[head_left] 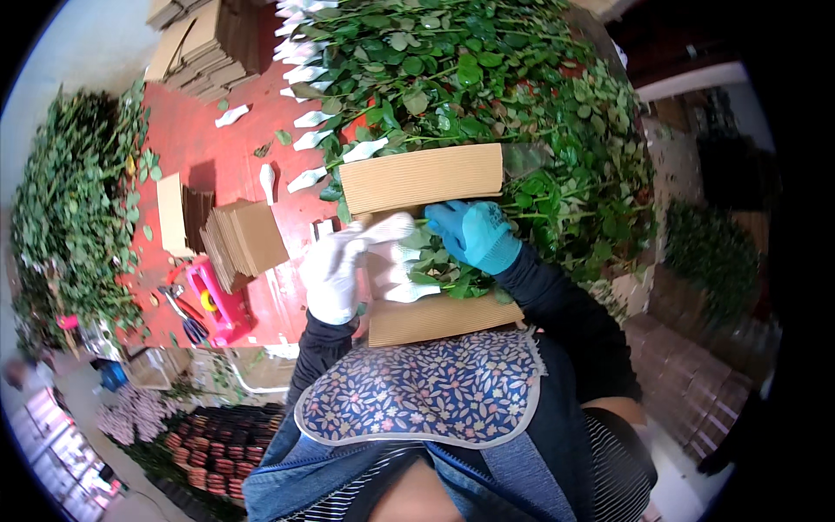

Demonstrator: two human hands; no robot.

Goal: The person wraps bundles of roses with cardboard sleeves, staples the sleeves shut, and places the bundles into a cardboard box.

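Observation:
In front of my body a folded corrugated cardboard wrap stands with its far flap (422, 178) and near flap (445, 318) apart. Between the flaps lie roses with white-sleeved heads (411, 292) on the left and green leaves on the right. My left hand (332, 277), in a white glove, is at the heads, its fingers closed around a white-sleeved rose; glove and sleeve blend together. My right hand (474, 235), in a light blue glove, has its fingers curled on the stem side by the far flap. The stem under those fingers is mostly hidden.
A heap of leafy rose stems (487, 78) covers the table's far right. Cardboard sheets (243, 239), a pink tape dispenser (217, 303) and pruning shears (184, 313) lie left on the red table (213, 143). More cardboard (209, 52) is stacked far left, above foliage (74, 191).

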